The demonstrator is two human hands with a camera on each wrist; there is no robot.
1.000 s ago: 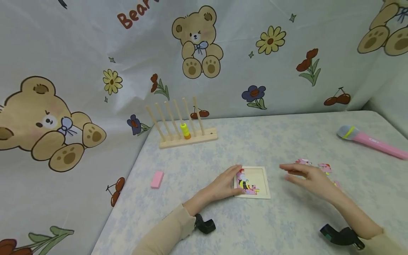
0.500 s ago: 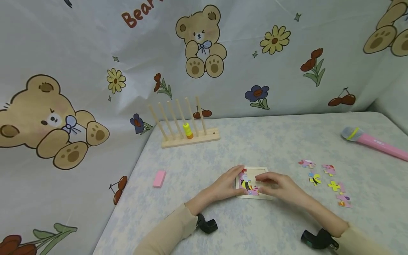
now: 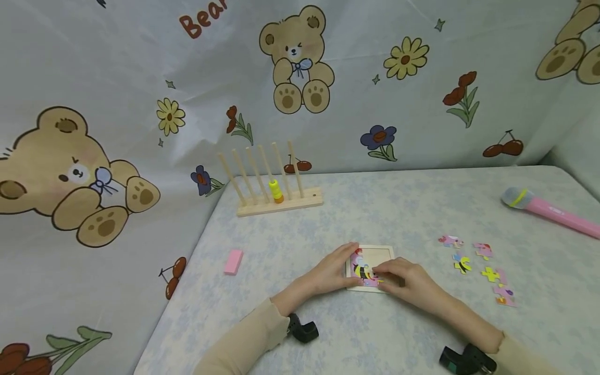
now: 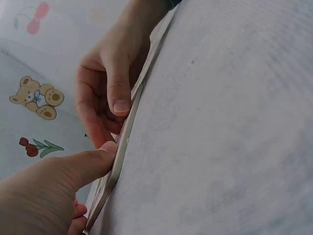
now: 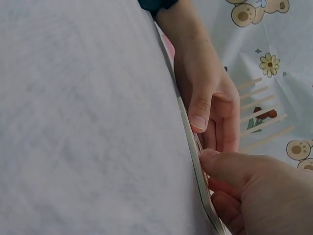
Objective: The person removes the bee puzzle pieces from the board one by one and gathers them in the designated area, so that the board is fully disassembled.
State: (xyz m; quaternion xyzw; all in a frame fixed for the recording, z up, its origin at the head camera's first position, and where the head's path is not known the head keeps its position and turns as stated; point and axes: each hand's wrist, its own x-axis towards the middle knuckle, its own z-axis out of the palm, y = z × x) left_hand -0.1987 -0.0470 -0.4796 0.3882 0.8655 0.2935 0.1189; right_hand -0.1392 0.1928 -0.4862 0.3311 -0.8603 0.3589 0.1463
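A square wooden puzzle tray (image 3: 390, 255) lies flat on the table, with bee-picture pieces (image 3: 362, 271) along its left and lower parts. My left hand (image 3: 332, 270) grips the tray from its left side, thumb at the lower edge and fingers at the upper left. Over the tray's lower right, my right hand (image 3: 414, 281) has bent fingers and thumb around a puzzle piece (image 3: 373, 282), which they partly hide. In the left wrist view, the left thumb (image 4: 98, 161) presses on the tray's rim. The right thumb (image 5: 215, 159) touches near that rim in the right wrist view.
Several loose puzzle pieces (image 3: 489, 274) lie to the right of the tray. A pink toy microphone (image 3: 548, 208) is at the far right. A pegged wooden stand (image 3: 281, 205) with yellow and orange beads stands at the back, and a pink block (image 3: 233, 262) lies at the left.
My right hand has come left from beside the loose pieces to the tray, and its fingers have lowered onto a piece there. The left hand keeps its hold on the tray.
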